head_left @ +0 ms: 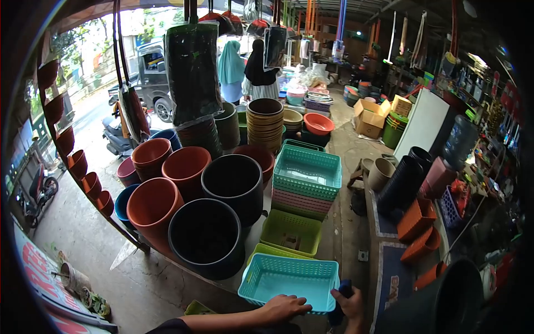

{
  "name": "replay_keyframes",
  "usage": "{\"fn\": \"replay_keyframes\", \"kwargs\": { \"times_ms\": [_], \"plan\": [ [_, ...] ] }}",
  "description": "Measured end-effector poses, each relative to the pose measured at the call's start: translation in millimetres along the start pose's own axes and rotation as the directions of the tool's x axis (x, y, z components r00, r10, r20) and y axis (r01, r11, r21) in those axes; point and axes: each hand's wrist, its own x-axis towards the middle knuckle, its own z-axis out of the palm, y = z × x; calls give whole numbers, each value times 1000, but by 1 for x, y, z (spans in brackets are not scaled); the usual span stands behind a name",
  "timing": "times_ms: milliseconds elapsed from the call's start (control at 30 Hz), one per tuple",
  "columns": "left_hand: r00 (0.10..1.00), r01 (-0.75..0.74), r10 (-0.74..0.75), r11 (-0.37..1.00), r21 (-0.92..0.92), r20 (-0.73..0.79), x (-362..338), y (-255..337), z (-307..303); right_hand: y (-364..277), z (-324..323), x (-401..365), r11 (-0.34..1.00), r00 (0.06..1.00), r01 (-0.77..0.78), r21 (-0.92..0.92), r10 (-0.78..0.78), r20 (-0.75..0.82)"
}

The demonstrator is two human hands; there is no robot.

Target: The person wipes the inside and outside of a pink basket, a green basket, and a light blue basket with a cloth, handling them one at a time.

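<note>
A turquoise plastic basket (289, 275) with perforated sides sits tilted a little, close in front of me. My left hand (285, 306) reaches across from the left, its fingers curled over the basket's near rim. At the right end, my right hand (350, 305) is closed round a dark blue cloth (345, 288), with its thumb at the basket's corner. More blue cloth hangs below that hand. Just behind the turquoise basket stand lime green baskets (292, 231), partly covered by it. Beyond them rises a stack of mint and pink baskets (307, 167).
Large black pots (204, 231) and terracotta-coloured pots (153, 203) crowd the left. On the right, a low bench (389, 267) carries orange baskets (416, 220) and dark pots. Packaged goods (193, 72) hang overhead. Two people (258, 69) stand farther back, near a cardboard box (370, 118).
</note>
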Motion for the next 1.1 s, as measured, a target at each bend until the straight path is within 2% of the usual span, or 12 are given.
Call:
{"fn": "replay_keyframes", "kwargs": {
  "times_ms": [67, 133, 233, 267, 333, 400, 567, 667, 733, 1000, 1100],
  "plan": [
    [1000, 18, -19, 999, 52, 16, 13, -3, 0, 5, -7, 13, 996, 1000, 1, -89, -1, 3],
    [993, 58, -69, 993, 106, 97, 22, -7, 4, 32, -10, 38, 998, 1000, 17, -66, -16, 19],
    [986, 67, -95, 980, 190, 139, 29, -26, 11, 58, 3, 62, 996, 998, 1, 87, -6, 63],
    [993, 47, -73, 961, 274, 88, 27, -49, 37, 78, 10, 72, 991, 998, 4, 133, -13, 62],
    [998, 51, -60, 955, 292, 21, 26, -64, 42, 97, 26, 78, 970, 1000, 4, 244, 1, -20],
    [995, 96, -94, 927, 363, -22, 30, -62, 37, 116, 31, 93, 943, 990, 136, 304, -142, 0],
    [992, 125, -119, 926, 357, -37, 33, -62, 34, 105, 35, 102, 926, 978, 167, 337, -199, 60],
    [991, 127, -131, 930, 345, -12, 37, -68, 22, 99, 41, 102, 943, 979, 183, 277, -200, 32],
    [987, 144, -158, 925, 353, 11, 37, -71, 16, 100, 49, 105, 910, 980, 185, 371, -201, 3],
    [989, 138, -151, 917, 373, 5, 12, -70, 26, 105, 53, 83, 970, 984, 167, 177, -176, 36],
    [991, 135, -126, 929, 344, -48, 9, -69, 32, 105, 52, 81, 978, 982, 181, 101, -186, 42]
  ]
}}
